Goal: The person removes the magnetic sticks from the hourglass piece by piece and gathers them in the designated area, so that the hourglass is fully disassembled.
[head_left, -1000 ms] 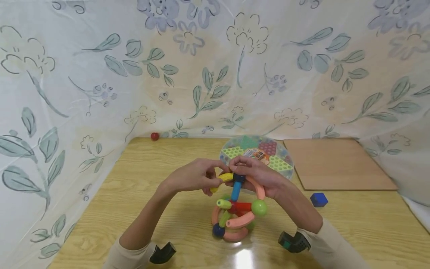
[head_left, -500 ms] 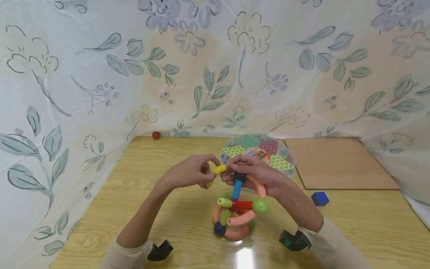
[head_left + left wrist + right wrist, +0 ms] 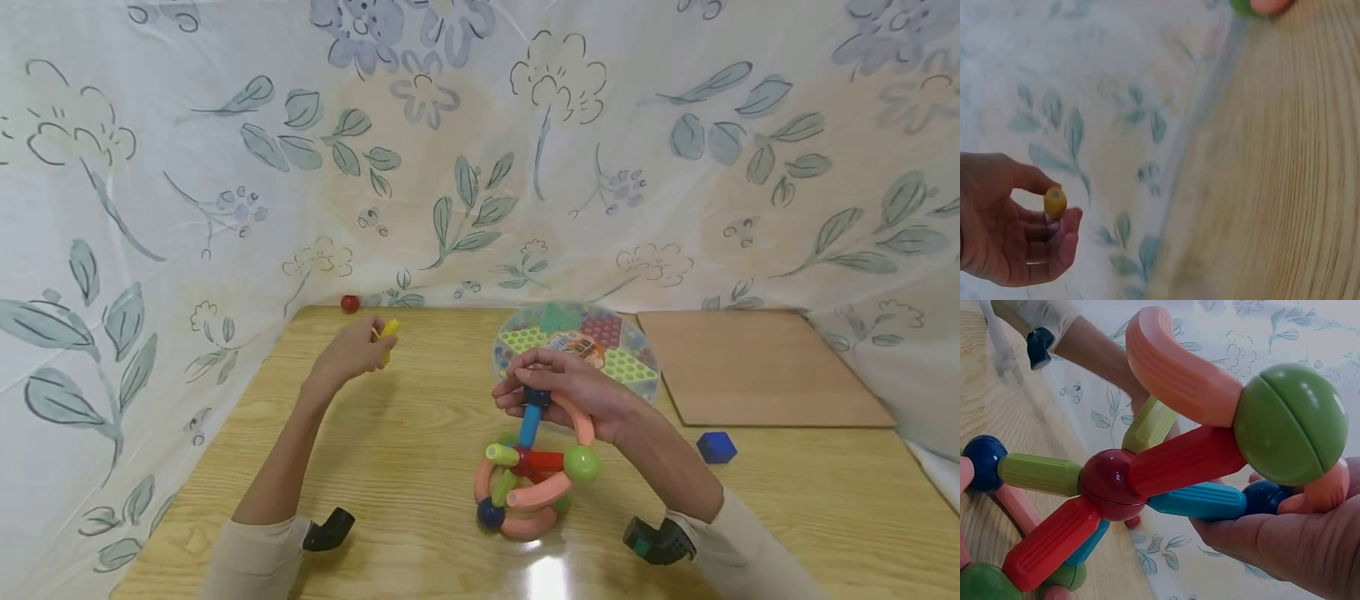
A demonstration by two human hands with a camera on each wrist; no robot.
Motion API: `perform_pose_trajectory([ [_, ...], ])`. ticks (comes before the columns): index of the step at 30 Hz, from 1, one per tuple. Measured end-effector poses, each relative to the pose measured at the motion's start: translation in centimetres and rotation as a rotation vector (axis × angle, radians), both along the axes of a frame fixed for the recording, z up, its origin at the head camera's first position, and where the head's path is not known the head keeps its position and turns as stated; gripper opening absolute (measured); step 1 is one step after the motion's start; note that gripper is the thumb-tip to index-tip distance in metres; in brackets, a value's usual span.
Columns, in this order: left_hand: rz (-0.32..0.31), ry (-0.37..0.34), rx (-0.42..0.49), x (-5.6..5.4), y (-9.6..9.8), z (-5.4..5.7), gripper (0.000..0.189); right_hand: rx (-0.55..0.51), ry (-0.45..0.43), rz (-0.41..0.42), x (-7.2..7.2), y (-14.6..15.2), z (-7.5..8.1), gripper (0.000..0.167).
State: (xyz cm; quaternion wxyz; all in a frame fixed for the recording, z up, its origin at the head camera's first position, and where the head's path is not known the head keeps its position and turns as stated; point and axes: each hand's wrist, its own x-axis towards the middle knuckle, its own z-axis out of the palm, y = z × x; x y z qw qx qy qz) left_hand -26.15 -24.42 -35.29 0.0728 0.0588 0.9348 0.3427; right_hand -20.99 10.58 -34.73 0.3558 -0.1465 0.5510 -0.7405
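Note:
A curved yellow magnetic stick point(image 3: 388, 333) is pinched between the thumb and fingers of my left hand point(image 3: 347, 357), above the table's left part. Its yellow end point(image 3: 1055, 201) with a grey tip faces the left wrist view. My right hand point(image 3: 577, 385) holds a dark blue ball point(image 3: 536, 397) at the top of a magnetic stick-and-ball structure. Below that ball runs a blue stick point(image 3: 529, 427) to a red ball point(image 3: 1113, 484). Red, lime and salmon sticks join it with a green ball point(image 3: 1291, 425). The structure's base stands on the table. Fingers partly cover the top ball.
Behind the structure lies a round clear box point(image 3: 525, 321) with coloured star-shaped panels. A brown board point(image 3: 765, 367) lies at the back right, and a blue block point(image 3: 716, 447) in front of it. A red ball point(image 3: 350, 303) sits at the back left, near the floral cloth point(image 3: 450, 208).
My left hand has pulled the yellow stick away from the dark blue ball and carried it left and back. My right hand stays on the structure, almost still.

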Motion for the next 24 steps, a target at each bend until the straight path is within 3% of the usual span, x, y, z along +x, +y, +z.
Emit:
perform_pose_trajectory([
  [6,0.131,0.046,-0.174,-2.3,-5.0,-1.8,0.046,0.000,0.006,0.004,0.0,0.1,0.1,0.013],
  [10,0.214,0.045,-0.188,-3.6,-7.5,-3.4,0.028,-0.004,0.008,0.008,-0.1,0.2,0.0,0.013],
  [12,0.247,0.042,-0.182,-4.1,-8.4,-4.2,0.038,-0.008,0.010,0.013,-0.1,0.2,0.0,0.014],
  [15,0.283,0.014,-0.173,-4.6,-9.4,-5.4,0.045,-0.013,0.009,0.018,-0.2,0.2,-0.1,0.014],
  [19,0.347,-0.011,-0.205,-4.6,-9.9,-6.6,0.026,-0.016,0.007,0.020,-0.2,0.1,-0.1,0.013],
  [24,0.391,0.002,-0.217,-4.5,-10.0,-7.3,0.035,-0.011,0.006,0.017,-0.2,0.1,-0.1,0.012],
])
